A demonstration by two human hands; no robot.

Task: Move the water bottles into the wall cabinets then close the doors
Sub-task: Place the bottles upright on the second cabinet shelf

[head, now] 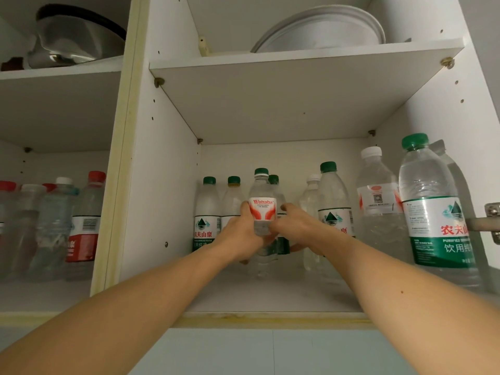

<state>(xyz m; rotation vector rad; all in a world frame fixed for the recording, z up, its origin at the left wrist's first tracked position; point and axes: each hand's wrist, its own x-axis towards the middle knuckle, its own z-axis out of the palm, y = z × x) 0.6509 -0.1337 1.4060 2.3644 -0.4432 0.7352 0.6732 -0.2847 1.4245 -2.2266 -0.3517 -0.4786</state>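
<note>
Step in hand: placing; left hand and right hand both grip Wahaha bottle over lower shelf; next: set down upright, release.

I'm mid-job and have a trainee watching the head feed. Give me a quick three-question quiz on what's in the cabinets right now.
1. True or false: both hands hold the Wahaha bottle.
2. What sits on the upper shelf of the right cabinet? A) white plates B) red-capped bottles C) a kettle
3. Fill in: the nearest big bottle at the right has a ___ cap.

Key
1. True: the left hand and the right hand grip it from either side, above the lower shelf.
2. A: white plates; the metal bowl is in the left cabinet.
3. Green.
</note>
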